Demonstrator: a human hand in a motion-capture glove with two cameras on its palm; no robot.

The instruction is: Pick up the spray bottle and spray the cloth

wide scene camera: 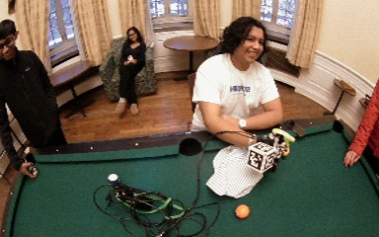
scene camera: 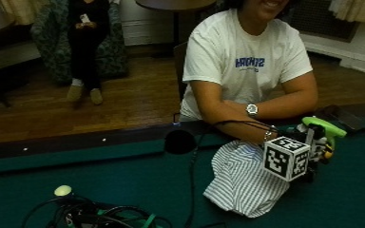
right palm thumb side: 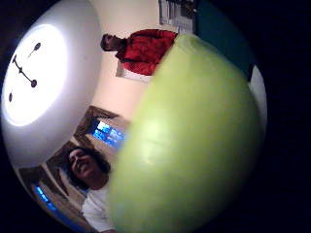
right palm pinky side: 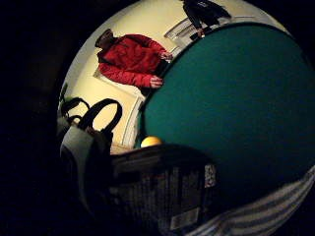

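Note:
The spray bottle (scene camera: pixel 323 127), with a light green head, is upright in the gloved right hand (scene camera: pixel 316 151), just off the right edge of the cloth. The hand's fingers curl round the bottle below its head. The white cloth (scene camera: pixel 243 180) with thin dark stripes lies crumpled on the green felt (scene camera: pixel 125 180) in front of the seated person. In the thumb side palm view the green head (right palm thumb side: pixel 189 141) fills most of the picture. The little finger side palm view shows the bottle's dark labelled body (right palm pinky side: pixel 162 191) and a strip of the cloth (right palm pinky side: pixel 261 211) beneath it.
A side pocket (scene camera: pixel 180 141) opens in the rail left of the cloth. A tangle of cables (wide scene camera: pixel 150 207) and a white ball (wide scene camera: pixel 112 177) lie at the front left, an orange ball (wide scene camera: pixel 242 211) in front of the cloth. The person's bare forearm (scene camera: pixel 233 114) rests on the rail.

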